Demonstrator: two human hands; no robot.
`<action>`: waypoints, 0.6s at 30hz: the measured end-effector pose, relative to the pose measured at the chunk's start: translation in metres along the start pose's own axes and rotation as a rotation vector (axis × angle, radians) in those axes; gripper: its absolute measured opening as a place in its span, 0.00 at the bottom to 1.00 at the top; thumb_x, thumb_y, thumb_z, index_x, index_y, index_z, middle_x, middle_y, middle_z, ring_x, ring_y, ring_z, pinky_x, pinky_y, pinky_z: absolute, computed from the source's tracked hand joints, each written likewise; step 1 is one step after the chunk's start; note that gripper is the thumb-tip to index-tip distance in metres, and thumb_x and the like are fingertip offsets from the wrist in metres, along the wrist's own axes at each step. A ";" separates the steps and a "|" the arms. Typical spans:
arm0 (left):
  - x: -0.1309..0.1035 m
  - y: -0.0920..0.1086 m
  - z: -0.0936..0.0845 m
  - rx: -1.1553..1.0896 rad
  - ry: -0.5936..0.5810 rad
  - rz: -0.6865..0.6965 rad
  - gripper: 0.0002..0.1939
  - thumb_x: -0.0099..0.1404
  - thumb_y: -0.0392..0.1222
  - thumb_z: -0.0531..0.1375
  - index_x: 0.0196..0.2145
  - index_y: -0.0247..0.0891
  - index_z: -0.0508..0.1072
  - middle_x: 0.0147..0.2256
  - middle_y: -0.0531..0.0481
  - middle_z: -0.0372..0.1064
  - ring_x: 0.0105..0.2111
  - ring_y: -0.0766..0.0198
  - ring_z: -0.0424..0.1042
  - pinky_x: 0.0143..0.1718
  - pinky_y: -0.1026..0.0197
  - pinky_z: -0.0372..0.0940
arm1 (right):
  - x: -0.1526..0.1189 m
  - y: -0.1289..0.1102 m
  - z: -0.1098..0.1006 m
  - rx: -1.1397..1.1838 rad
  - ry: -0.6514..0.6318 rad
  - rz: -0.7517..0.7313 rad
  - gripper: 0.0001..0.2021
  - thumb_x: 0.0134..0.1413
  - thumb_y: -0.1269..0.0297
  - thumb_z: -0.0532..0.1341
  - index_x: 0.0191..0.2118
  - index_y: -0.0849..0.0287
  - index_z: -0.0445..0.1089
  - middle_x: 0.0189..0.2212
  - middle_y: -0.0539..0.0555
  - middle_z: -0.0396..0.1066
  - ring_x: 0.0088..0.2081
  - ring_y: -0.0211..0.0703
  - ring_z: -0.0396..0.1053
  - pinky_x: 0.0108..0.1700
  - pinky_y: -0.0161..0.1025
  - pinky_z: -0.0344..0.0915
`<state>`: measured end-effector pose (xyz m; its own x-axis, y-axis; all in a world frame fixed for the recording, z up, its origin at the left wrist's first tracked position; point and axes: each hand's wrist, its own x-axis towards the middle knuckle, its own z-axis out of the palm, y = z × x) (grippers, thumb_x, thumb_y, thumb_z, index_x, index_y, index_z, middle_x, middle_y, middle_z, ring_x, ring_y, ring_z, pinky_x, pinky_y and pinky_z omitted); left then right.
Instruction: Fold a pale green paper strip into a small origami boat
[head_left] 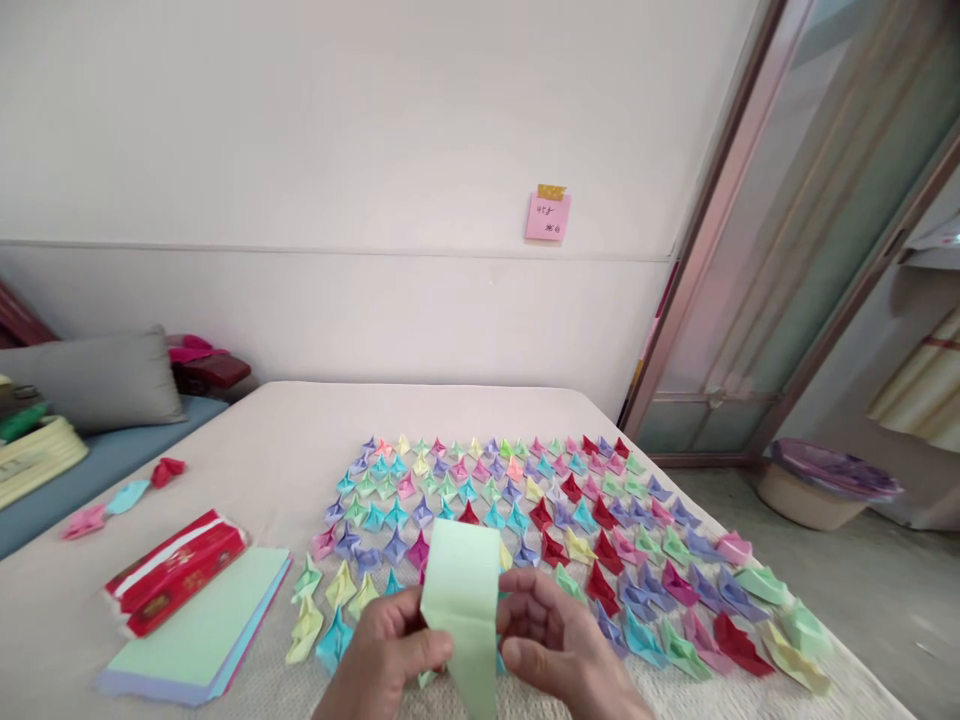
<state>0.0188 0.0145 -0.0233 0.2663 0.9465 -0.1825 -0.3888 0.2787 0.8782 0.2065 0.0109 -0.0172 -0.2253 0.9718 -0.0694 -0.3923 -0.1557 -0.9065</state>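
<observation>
Item: light green paper point(465, 570), one, creased across its width and tapering toward the lower end; located upright between the two hands, above the near part of the cloth-covered surface point(300, 440).

Left hand point(391, 640): grip pinching the paper's left edge, thumb in front, fingers partly hidden behind.

Right hand point(559, 635): grip loose, thumb apart from curled fingers, just beside the right edge; whether a fingertip meets the paper cannot be told.

Associated: folded paper boats point(645, 638), many, mixed colours, in close rows; paper stack point(202, 610), green sheet uppermost; red packet point(176, 572), beside the stack and near its upper edge.

Risks, as judged:
- Skewed crease: likely if the one-sided pinch lets the paper turn.
- Crumpling or tearing: possible at the narrow lower end, from thumb pressure on thin stock.
- Disturbed rows: a lowered wrist or sleeve could knock the nearest boats.
- Loss over the edge: the pale green boat point(807, 628) at the right margin could drop to the floor point(900, 620) if nudged.
</observation>
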 end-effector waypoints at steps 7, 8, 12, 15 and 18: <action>0.001 -0.014 0.010 0.150 -0.001 0.067 0.07 0.45 0.38 0.67 0.25 0.34 0.80 0.18 0.54 0.68 0.19 0.68 0.63 0.20 0.68 0.57 | 0.001 0.008 0.009 0.081 -0.099 0.025 0.20 0.34 0.73 0.72 0.40 0.58 0.76 0.30 0.53 0.81 0.35 0.51 0.77 0.37 0.42 0.66; 0.000 -0.014 0.009 0.182 0.022 0.070 0.07 0.46 0.39 0.67 0.25 0.34 0.79 0.16 0.56 0.65 0.16 0.71 0.58 0.17 0.70 0.52 | 0.001 0.008 0.010 0.078 -0.090 0.012 0.20 0.35 0.72 0.72 0.40 0.58 0.76 0.29 0.53 0.81 0.34 0.51 0.77 0.37 0.42 0.66; -0.001 -0.013 0.006 0.192 0.042 0.064 0.10 0.52 0.45 0.66 0.25 0.35 0.75 0.10 0.61 0.58 0.10 0.75 0.49 0.12 0.71 0.44 | 0.000 0.008 0.008 0.069 -0.038 -0.014 0.17 0.34 0.70 0.73 0.37 0.58 0.76 0.27 0.51 0.79 0.32 0.47 0.75 0.36 0.40 0.66; -0.004 -0.010 0.008 0.252 0.114 0.098 0.10 0.53 0.45 0.66 0.23 0.35 0.75 0.12 0.56 0.66 0.12 0.72 0.58 0.14 0.71 0.53 | -0.003 0.005 0.001 -0.019 0.068 -0.026 0.16 0.34 0.73 0.71 0.35 0.57 0.74 0.22 0.46 0.73 0.22 0.37 0.68 0.26 0.33 0.63; -0.009 -0.004 0.012 0.325 0.192 0.218 0.08 0.55 0.42 0.66 0.23 0.37 0.76 0.18 0.53 0.73 0.18 0.68 0.68 0.21 0.70 0.63 | -0.010 0.004 -0.005 -0.199 0.174 -0.122 0.21 0.39 0.74 0.69 0.44 0.52 0.74 0.17 0.41 0.66 0.16 0.33 0.60 0.19 0.30 0.58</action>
<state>0.0282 0.0024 -0.0204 0.0280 0.9992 -0.0288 -0.1118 0.0318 0.9932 0.2114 0.0015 -0.0218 -0.0236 0.9997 -0.0095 -0.2208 -0.0145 -0.9752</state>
